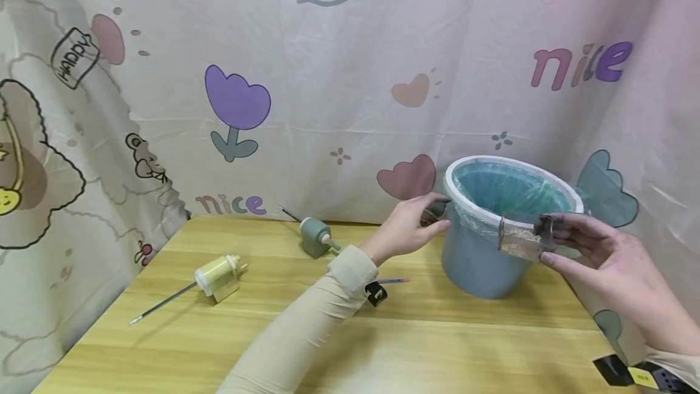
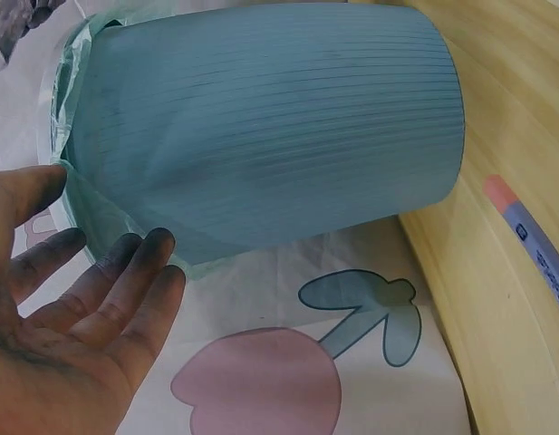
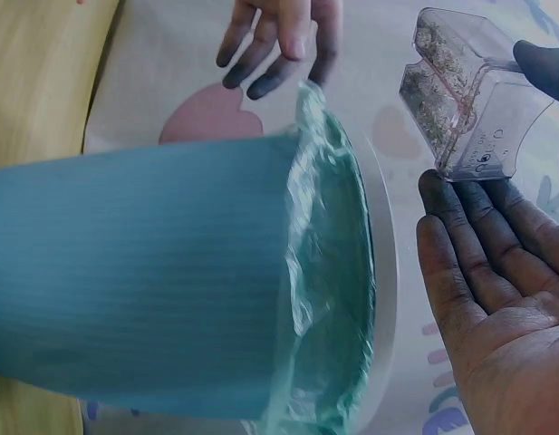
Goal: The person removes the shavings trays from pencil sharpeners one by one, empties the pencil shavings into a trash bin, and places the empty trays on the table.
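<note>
My right hand (image 1: 618, 260) pinches a clear plastic shavings drawer (image 1: 516, 243) between thumb and fingers, in front of the bin's rim in the head view. Pencil shavings (image 3: 433, 113) fill part of the drawer, as the right wrist view shows. The blue bin (image 1: 481, 269) stands upright with a white rim and a thin green plastic liner (image 1: 492, 190) folded over its edge. My left hand (image 1: 407, 227) is at the bin's left side, its fingers loosely spread and its fingertips close to the rim and liner. Dark smudges cover the fingertips (image 2: 157, 245) of that hand.
A yellow crank pencil sharpener (image 1: 216, 275) with a pencil (image 1: 161, 304) in it stands on the table's left. Behind it is a green sharpener (image 1: 314, 237), also with a pencil. A purple-blue pencil (image 2: 537, 245) lies near the bin. Printed curtains (image 1: 328, 78) hang behind.
</note>
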A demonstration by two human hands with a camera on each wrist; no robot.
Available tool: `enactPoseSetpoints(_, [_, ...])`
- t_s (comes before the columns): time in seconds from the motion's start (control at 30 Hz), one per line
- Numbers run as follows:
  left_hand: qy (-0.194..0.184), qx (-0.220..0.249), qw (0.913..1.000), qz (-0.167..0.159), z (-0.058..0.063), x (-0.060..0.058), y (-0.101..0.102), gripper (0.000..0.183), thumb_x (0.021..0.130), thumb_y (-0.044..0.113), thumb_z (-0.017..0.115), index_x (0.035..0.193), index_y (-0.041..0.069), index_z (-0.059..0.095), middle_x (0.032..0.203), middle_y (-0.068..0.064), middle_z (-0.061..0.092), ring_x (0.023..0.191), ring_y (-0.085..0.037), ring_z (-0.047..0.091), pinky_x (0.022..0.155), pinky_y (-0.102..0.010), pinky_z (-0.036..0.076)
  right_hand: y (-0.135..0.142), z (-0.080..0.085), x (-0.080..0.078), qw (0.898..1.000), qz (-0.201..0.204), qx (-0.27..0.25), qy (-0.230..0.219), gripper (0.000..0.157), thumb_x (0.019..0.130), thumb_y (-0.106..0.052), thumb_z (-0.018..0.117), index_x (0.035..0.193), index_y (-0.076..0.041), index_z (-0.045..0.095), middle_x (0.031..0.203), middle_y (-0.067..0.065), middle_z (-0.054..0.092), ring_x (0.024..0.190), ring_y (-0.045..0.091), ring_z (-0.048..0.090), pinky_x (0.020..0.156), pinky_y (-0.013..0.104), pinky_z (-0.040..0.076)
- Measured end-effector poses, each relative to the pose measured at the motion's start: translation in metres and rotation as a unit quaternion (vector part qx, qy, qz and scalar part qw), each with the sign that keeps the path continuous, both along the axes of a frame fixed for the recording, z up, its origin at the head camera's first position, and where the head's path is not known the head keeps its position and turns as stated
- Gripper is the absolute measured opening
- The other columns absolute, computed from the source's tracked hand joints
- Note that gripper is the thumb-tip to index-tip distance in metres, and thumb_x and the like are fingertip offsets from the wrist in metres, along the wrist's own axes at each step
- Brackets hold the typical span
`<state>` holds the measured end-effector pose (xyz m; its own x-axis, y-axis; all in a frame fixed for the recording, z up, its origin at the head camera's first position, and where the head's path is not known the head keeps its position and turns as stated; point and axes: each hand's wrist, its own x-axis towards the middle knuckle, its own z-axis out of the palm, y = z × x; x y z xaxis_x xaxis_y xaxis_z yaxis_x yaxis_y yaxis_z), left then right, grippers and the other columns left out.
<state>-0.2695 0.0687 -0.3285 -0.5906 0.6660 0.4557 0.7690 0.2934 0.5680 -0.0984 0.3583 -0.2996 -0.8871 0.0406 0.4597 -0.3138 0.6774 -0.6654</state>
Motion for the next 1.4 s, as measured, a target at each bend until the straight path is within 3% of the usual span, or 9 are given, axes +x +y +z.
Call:
enactPoseSetpoints(0.1, [-0.004, 0.004, 1.0000, 0.001, -0.002, 0.000, 0.001, 0.045, 0.106, 0.024, 0.069, 0.147, 0.008, 0.059, 0.118, -0.005, 0.077, 0.102, -0.009, 0.075, 0.095, -0.021, 0.060, 0.006, 0.003, -0.002, 1.000, -0.004, 0.004, 0.002, 0.052, 0.090, -0.004, 0.085, 0.135, -0.019, 0.065, 0.120, -0.032, 0.069, 0.106, -0.019, 0.065, 0.086, 0.000, 0.050])
enactPoseSetpoints(0.27, [-0.004, 0.011, 0.9999, 0.006, -0.003, 0.000, 0.002, 0.043, 0.107, 0.024, 0.068, 0.146, 0.010, 0.058, 0.118, -0.006, 0.077, 0.103, -0.011, 0.075, 0.095, -0.026, 0.062, 0.016, 0.011, -0.004, 0.999, -0.030, 0.014, -0.003, 0.050, 0.091, -0.008, 0.086, 0.131, -0.028, 0.063, 0.117, -0.038, 0.065, 0.103, -0.026, 0.061, 0.083, -0.003, 0.047])
enactPoseSetpoints(0.4, [0.011, 0.017, 0.9997, 0.014, -0.001, 0.001, 0.005, 0.044, 0.108, 0.025, 0.066, 0.149, 0.011, 0.054, 0.120, -0.006, 0.075, 0.107, -0.012, 0.073, 0.095, -0.021, 0.059, 0.023, 0.017, -0.008, 0.999, -0.048, 0.021, -0.011, 0.049, 0.092, -0.012, 0.086, 0.128, -0.034, 0.061, 0.112, -0.044, 0.062, 0.099, -0.029, 0.059, 0.079, -0.003, 0.048])
enactPoseSetpoints(0.6, [0.027, 0.027, 0.9987, 0.034, 0.001, 0.001, 0.012, 0.046, 0.109, 0.028, 0.064, 0.150, 0.012, 0.052, 0.125, -0.007, 0.070, 0.113, -0.015, 0.070, 0.095, -0.016, 0.054, 0.030, 0.023, -0.014, 0.999, -0.047, 0.009, -0.020, 0.048, 0.094, -0.013, 0.084, 0.128, -0.036, 0.059, 0.112, -0.042, 0.063, 0.098, -0.027, 0.061, 0.078, -0.001, 0.049])
enactPoseSetpoints(0.83, [0.013, 0.034, 0.9987, 0.036, 0.003, 0.001, 0.014, 0.046, 0.109, 0.029, 0.063, 0.150, 0.012, 0.052, 0.127, -0.009, 0.070, 0.112, -0.014, 0.070, 0.095, -0.015, 0.056, 0.039, 0.029, -0.019, 0.999, -0.032, -0.010, -0.009, 0.050, 0.094, -0.007, 0.082, 0.126, -0.039, 0.060, 0.112, -0.041, 0.066, 0.097, -0.024, 0.064, 0.080, -0.002, 0.048])
enactPoseSetpoints(1.07, [0.019, 0.032, 0.9979, 0.053, 0.006, 0.003, 0.019, 0.049, 0.110, 0.031, 0.062, 0.155, 0.016, 0.053, 0.134, -0.008, 0.069, 0.118, -0.016, 0.069, 0.100, -0.019, 0.055, 0.043, 0.033, -0.023, 0.998, -0.061, 0.023, -0.019, 0.046, 0.094, -0.017, 0.084, 0.125, -0.040, 0.059, 0.108, -0.046, 0.062, 0.096, -0.029, 0.060, 0.077, -0.003, 0.045])
enactPoseSetpoints(1.23, [0.031, 0.033, 0.9970, 0.062, 0.006, 0.002, 0.024, 0.046, 0.109, 0.033, 0.062, 0.153, 0.019, 0.059, 0.135, -0.005, 0.070, 0.124, -0.017, 0.066, 0.103, -0.020, 0.053, 0.043, 0.036, -0.027, 0.997, -0.071, 0.037, -0.021, 0.043, 0.093, -0.021, 0.085, 0.129, -0.028, 0.063, 0.106, -0.047, 0.061, 0.094, -0.029, 0.060, 0.077, -0.003, 0.045])
enactPoseSetpoints(1.4, [0.020, 0.046, 0.9971, 0.058, 0.005, 0.000, 0.026, 0.042, 0.109, 0.032, 0.064, 0.147, 0.016, 0.064, 0.127, -0.006, 0.071, 0.118, -0.016, 0.069, 0.097, -0.017, 0.054, 0.041, 0.039, -0.032, 0.994, -0.083, 0.065, -0.024, 0.055, 0.093, -0.027, 0.086, 0.138, -0.007, 0.063, 0.103, -0.049, 0.057, 0.093, -0.033, 0.055, 0.077, -0.005, 0.040])
